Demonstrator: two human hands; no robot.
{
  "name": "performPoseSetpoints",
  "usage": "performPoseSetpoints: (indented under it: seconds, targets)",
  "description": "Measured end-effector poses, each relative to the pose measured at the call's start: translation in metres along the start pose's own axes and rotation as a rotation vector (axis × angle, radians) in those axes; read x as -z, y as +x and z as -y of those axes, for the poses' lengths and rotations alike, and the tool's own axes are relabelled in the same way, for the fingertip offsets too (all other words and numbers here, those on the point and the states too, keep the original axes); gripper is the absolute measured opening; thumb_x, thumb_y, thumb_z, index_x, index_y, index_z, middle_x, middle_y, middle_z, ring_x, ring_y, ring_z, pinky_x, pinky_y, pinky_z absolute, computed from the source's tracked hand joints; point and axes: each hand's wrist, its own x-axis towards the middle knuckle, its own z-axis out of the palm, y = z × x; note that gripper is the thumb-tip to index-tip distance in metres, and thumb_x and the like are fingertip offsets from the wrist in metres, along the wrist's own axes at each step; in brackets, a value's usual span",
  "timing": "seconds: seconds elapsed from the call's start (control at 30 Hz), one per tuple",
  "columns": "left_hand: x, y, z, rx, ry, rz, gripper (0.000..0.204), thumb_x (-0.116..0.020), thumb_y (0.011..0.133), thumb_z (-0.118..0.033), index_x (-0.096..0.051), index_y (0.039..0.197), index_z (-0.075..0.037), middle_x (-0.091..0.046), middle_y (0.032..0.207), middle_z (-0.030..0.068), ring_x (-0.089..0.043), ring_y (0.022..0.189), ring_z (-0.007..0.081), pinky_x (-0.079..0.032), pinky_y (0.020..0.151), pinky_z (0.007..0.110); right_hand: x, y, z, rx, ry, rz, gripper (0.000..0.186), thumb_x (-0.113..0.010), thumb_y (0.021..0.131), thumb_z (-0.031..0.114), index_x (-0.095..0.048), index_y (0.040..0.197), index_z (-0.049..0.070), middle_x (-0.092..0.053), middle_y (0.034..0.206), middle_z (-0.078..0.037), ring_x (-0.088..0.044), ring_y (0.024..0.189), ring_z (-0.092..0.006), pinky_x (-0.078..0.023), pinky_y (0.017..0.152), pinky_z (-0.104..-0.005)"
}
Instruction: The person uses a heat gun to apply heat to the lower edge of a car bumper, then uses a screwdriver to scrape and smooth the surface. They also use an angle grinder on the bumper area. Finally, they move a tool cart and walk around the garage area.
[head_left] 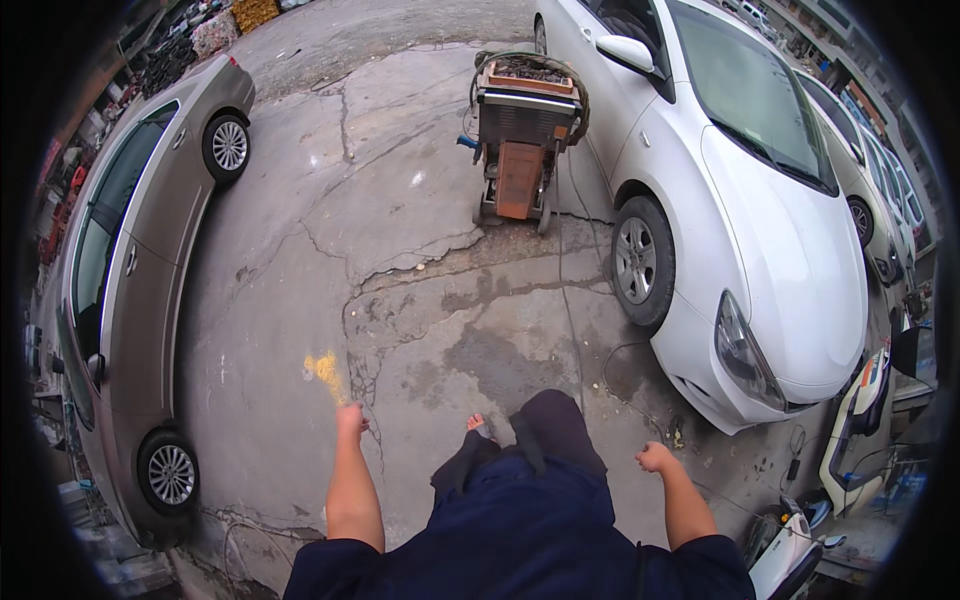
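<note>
My left hand [352, 418] hangs by my side over the concrete, its fingers curled in, beside a yellow paint mark [325, 374] on the ground. On the other side, my right hand [655, 457] is also loosely curled, near the front of a white car [770, 260]. Nothing shows in either hand, and neither touches anything. Ahead of me stands a wheeled machine [520, 170], grey and rust-red, with cables coiled round its top and a tray of dark bits on it. My bare toes [478, 424] show below my dark clothes.
A brown-grey car [150, 230] is parked along the left. Cables [566, 300] trail from the machine across the cracked concrete [270, 290]. Scooters [855, 430] stand at the lower right, with more white cars [855, 150] behind. Piled bales [215, 32] lie at the far left.
</note>
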Motion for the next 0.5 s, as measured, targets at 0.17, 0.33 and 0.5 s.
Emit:
performPoseSetpoints:
  seconds: [0.17, 0.33, 0.5]
  targets:
    - [-0.153, 0.025, -0.296, -0.868, 0.189, 0.072, 0.025, -0.064, 0.082, -0.013, -0.061, 0.103, 0.001, -0.064, 0.078, 0.0081, -0.061, 0.071, 0.0135, -0.049, 0.065, 0.029, 0.094, 0.083, 0.13, 0.079, -0.108, 0.019, 0.043, -0.069, 0.078, 0.027, -0.061, 0.105, -0.005, -0.07, 0.088, -0.017, -0.069, 0.075, -0.026, -0.055, 0.065, -0.0384]
    - [-0.352, 0.004, -0.506, -1.363, 0.297, 0.167, 0.034, -0.068, 0.078, -0.01, -0.058, 0.11, -0.002, -0.064, 0.089, 0.0107, -0.064, 0.08, 0.0214, -0.052, 0.074, 0.035, 0.259, 0.202, 0.348, 0.311, -0.189, -0.317, 0.053, -0.067, 0.079, 0.03, -0.054, 0.118, -0.002, -0.062, 0.116, -0.029, -0.059, 0.111, -0.0407, -0.048, 0.095, -0.0451]
    - [-0.512, 0.06, -0.661, -1.619, 0.824, 0.113, 0.054, -0.072, 0.07, -0.009, -0.053, 0.12, -0.002, -0.056, 0.116, 0.0183, -0.058, 0.104, 0.0334, -0.05, 0.087, 0.042, 0.419, 0.256, 0.631, 0.968, -0.134, -0.934, 0.046, -0.071, 0.074, 0.017, -0.055, 0.116, 0.004, -0.056, 0.113, -0.014, -0.055, 0.11, -0.0329, -0.047, 0.092, -0.0428]
